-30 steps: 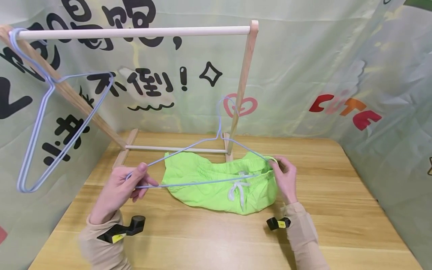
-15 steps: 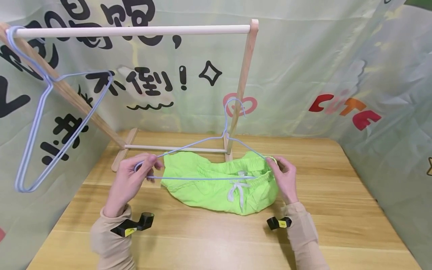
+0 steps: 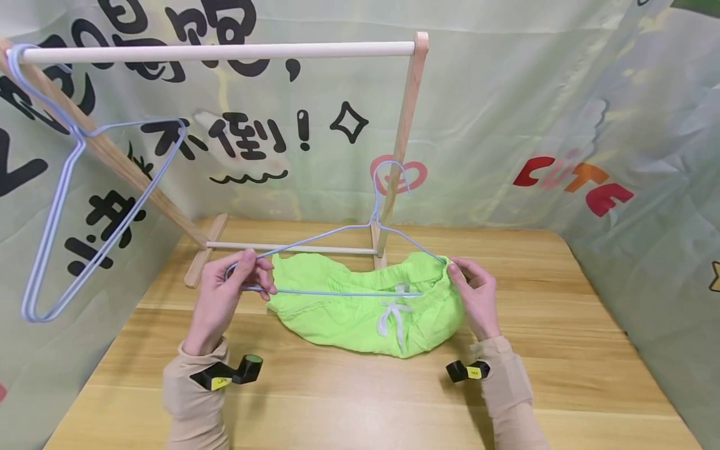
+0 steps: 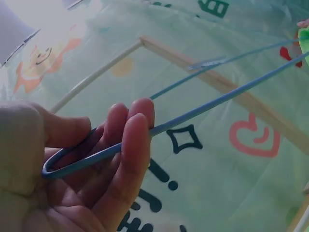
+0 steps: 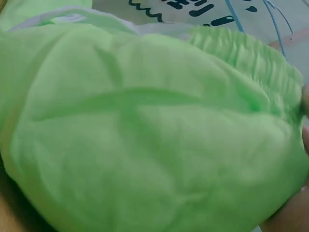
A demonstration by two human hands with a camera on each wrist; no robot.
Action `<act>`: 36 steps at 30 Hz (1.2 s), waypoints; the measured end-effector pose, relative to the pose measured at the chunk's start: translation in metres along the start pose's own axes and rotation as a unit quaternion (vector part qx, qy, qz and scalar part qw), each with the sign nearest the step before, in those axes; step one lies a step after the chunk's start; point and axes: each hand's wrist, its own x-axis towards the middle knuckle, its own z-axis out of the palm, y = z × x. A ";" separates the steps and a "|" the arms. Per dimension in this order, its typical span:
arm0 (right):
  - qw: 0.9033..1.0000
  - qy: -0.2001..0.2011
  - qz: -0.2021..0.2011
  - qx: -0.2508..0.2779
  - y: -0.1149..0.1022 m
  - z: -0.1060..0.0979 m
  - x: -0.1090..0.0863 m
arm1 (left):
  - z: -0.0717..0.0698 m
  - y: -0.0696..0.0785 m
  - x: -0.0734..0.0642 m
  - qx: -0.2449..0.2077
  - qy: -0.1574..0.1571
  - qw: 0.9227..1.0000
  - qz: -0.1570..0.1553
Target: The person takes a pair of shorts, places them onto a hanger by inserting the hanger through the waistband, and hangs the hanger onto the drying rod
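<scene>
A light blue wire hanger [image 3: 326, 235] slants over a pair of bright green shorts [image 3: 337, 319] on the table. My left hand [image 3: 227, 290] holds the hanger's left corner, thumb on top and fingers curled beneath, as the left wrist view also shows. The hanger's right corner goes inside the waistband and is hidden by cloth. My right hand [image 3: 477, 294] pinches the waistband's right end around that corner. A white drawstring bow [image 3: 394, 315] lies at the front of the waistband. In the right wrist view the green shorts [image 5: 145, 135] fill most of the picture.
A wooden rack with a white top rail [image 3: 225, 51] stands at the back left. Another blue hanger [image 3: 62, 187] hangs from its left end. The rack's right post [image 3: 406, 125] rises behind the held hanger. Printed cloth walls [image 3: 506, 112] surround the wooden table [image 3: 349, 406].
My left hand has moved right and slightly up, bringing the hanger toward the shorts. The hanger's hook has shifted a little right. My right hand stays nearly in place on the waistband.
</scene>
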 end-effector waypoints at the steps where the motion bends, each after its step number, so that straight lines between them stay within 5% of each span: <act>1: 1.000 -0.006 -0.006 0.009 0.000 0.000 0.000 | -0.001 0.000 0.000 -0.003 -0.006 1.000 -0.002; 7: 0.998 -0.047 -0.032 -0.029 -0.006 -0.004 0.000 | -0.007 -0.001 -0.001 0.041 -0.070 0.996 -0.040; 12: 0.996 -0.054 -0.041 -0.062 -0.011 -0.005 -0.002 | -0.005 -0.008 0.002 0.041 -0.129 0.990 -0.039; 16: 0.996 -0.057 -0.054 -0.042 -0.011 -0.004 -0.003 | -0.001 -0.014 0.003 0.037 -0.152 0.987 -0.036; 28: 0.989 -0.076 -0.126 0.029 -0.010 0.006 -0.006 | 0.020 -0.024 0.008 0.043 -0.163 0.984 -0.054; 36: 0.980 -0.082 -0.175 0.040 -0.013 0.009 -0.008 | 0.031 -0.028 0.010 0.033 -0.118 0.988 -0.092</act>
